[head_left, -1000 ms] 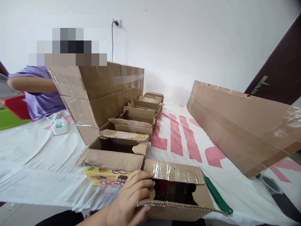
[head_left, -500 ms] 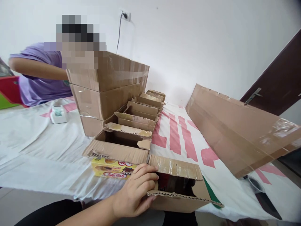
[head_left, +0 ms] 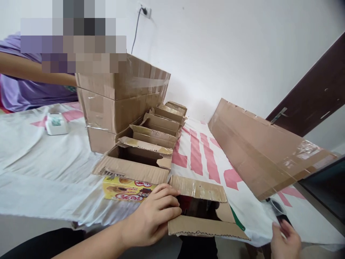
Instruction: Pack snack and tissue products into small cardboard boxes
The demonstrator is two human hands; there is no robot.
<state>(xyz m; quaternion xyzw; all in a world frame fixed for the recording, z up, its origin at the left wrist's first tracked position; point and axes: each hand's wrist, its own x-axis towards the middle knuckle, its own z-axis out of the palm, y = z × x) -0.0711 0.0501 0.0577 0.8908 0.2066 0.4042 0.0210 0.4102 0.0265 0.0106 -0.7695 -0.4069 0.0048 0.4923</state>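
My left hand (head_left: pixel 159 212) grips the left edge of an open cardboard box (head_left: pixel 198 190) at the front of the table, fingers curled over its wall. Dark and red contents (head_left: pixel 199 207) show inside, too shaded to make out. At the lower right, my right hand (head_left: pixel 285 233) has its fingers closed around a black strip-like object (head_left: pixel 282 218), largely covered by the hand. Just beyond it lies a clear round item (head_left: pixel 276 207). A yellow printed carton (head_left: pixel 126 189) lies left of my left hand, beneath a flap of the neighbouring open box (head_left: pixel 140 156).
Open boxes (head_left: pixel 161 124) run back beside a tall stack of taped cartons (head_left: pixel 99 108). A large cardboard panel (head_left: pixel 256 144) leans at the right. A white container (head_left: pixel 56 124) sits on the cloth (head_left: pixel 54 154) at left. Behind the stack is a person in purple (head_left: pixel 35 90).
My right hand has come into view at the lower right and reached the black object. My left hand stays on the box. The view has shifted slightly, and the box's front flap looks flatter.
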